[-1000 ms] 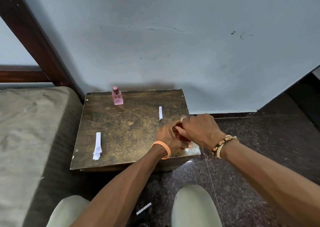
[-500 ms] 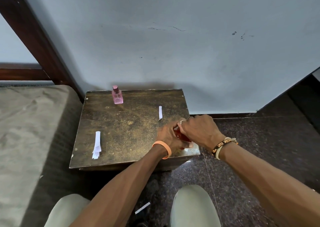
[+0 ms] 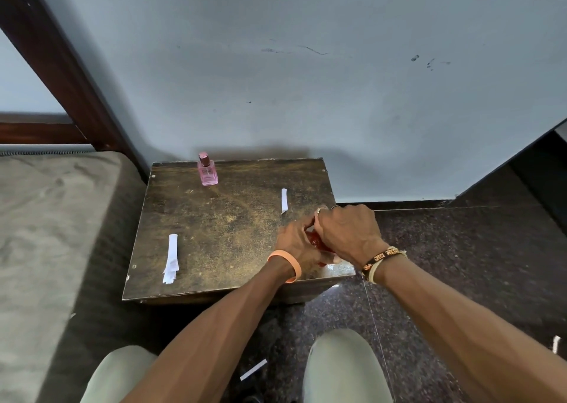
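A small red bottle [image 3: 316,243] stands at the near right corner of a worn brown low table [image 3: 221,237], mostly hidden by both hands. My left hand [image 3: 296,244] wraps around its lower part. My right hand [image 3: 346,233] closes over its top from the right. A pink perfume bottle [image 3: 207,171] stands upright at the table's back edge. One white paper strip [image 3: 284,200] lies just beyond my hands. A small stack of white strips [image 3: 171,258] lies at the near left of the table.
A grey-green mattress [image 3: 36,233] borders the table on the left, with a dark wooden frame [image 3: 61,65] behind it. A pale wall rises right behind the table. Another paper strip [image 3: 253,369] lies on the dark stone floor between my knees.
Both hands stay clasped on the red bottle at the same corner; my right hand has shifted only slightly. Nothing else has moved.
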`<control>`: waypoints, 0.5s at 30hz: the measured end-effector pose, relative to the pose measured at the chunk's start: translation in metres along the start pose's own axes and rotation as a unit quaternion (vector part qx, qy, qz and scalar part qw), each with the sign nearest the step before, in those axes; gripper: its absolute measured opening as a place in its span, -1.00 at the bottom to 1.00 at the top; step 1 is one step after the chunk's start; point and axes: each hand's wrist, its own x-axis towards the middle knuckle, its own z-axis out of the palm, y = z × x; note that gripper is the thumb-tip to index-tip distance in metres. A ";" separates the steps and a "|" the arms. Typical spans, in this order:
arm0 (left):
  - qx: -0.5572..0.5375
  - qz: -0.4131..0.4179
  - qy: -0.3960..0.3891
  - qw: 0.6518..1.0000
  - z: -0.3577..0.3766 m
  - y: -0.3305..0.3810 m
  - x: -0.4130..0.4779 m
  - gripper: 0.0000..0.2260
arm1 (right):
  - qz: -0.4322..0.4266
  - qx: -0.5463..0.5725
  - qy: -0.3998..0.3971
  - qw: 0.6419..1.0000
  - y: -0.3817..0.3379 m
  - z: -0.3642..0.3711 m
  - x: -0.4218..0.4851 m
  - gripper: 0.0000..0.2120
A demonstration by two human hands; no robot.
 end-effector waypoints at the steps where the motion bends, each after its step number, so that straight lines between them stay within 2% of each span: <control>1: -0.002 0.000 -0.003 1.000 0.000 -0.001 0.001 -0.45 | 0.039 0.031 -0.004 0.999 -0.003 0.000 0.003 -0.76; 3: -0.003 0.004 -0.007 1.000 -0.001 -0.002 0.000 -0.39 | 0.086 0.095 -0.018 0.992 -0.005 0.000 0.007 -0.74; 4: 0.000 0.006 -0.005 1.000 -0.001 -0.002 0.000 -0.38 | 0.074 0.106 -0.023 0.991 -0.003 0.000 0.007 -0.73; 7: -0.015 0.006 0.006 1.000 0.000 -0.005 0.000 -0.47 | -0.070 0.034 0.005 0.997 0.011 0.000 0.004 -0.64; 8: -0.019 0.010 0.004 1.000 0.000 -0.005 0.000 -0.45 | -0.106 -0.002 0.014 0.994 0.018 0.000 0.004 -0.59; 10: -0.015 0.013 -0.002 1.000 0.002 -0.005 0.000 -0.33 | -0.125 -0.045 0.022 0.991 0.024 0.001 0.002 -0.55; 12: -0.019 0.010 0.000 1.000 0.004 -0.007 0.002 -0.25 | -0.092 -0.043 0.025 0.994 0.018 0.003 -0.001 -0.60; 15: -0.027 0.011 -0.004 1.000 0.001 -0.006 0.001 -0.28 | 0.030 0.041 -0.004 0.999 0.004 0.003 -0.002 -0.66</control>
